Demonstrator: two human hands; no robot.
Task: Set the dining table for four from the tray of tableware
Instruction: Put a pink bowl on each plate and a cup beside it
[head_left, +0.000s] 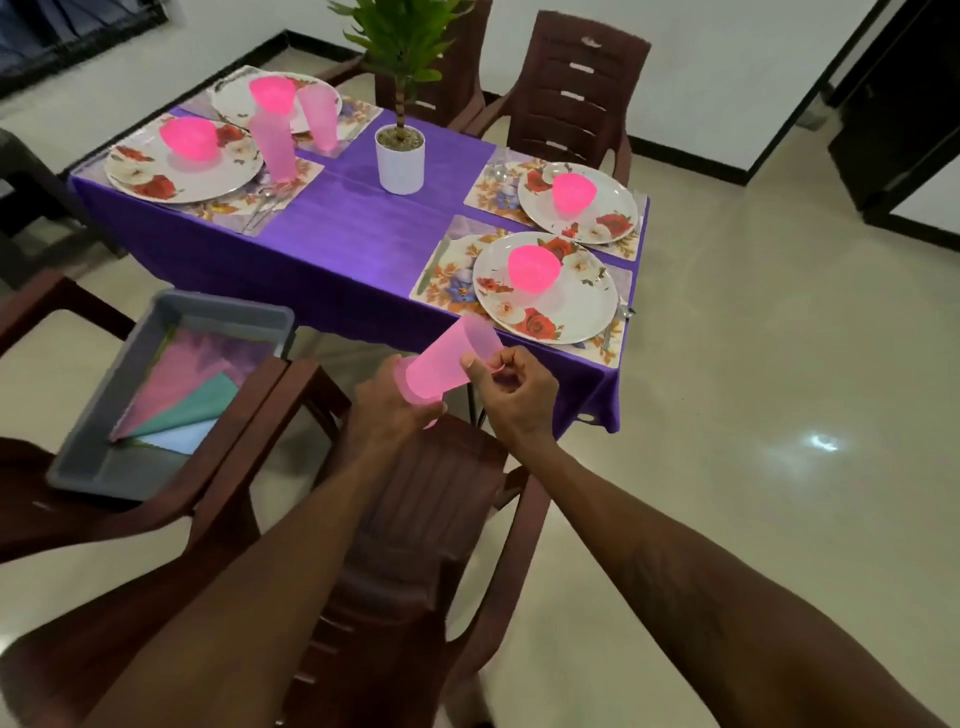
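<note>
Brown chair (415, 519) stands between pink tumblers (447, 364) and table (337, 228).

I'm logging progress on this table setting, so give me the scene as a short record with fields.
hands: left hand and right hand both hold stacked pink tumblers over a chair
tumblers placed: two, at the left settings
settings without tumbler: the two on the right
plates: four floral plates, each with a pink bowl
tray: grey tray on a chair, folded napkins inside
centre: potted plant
</note>
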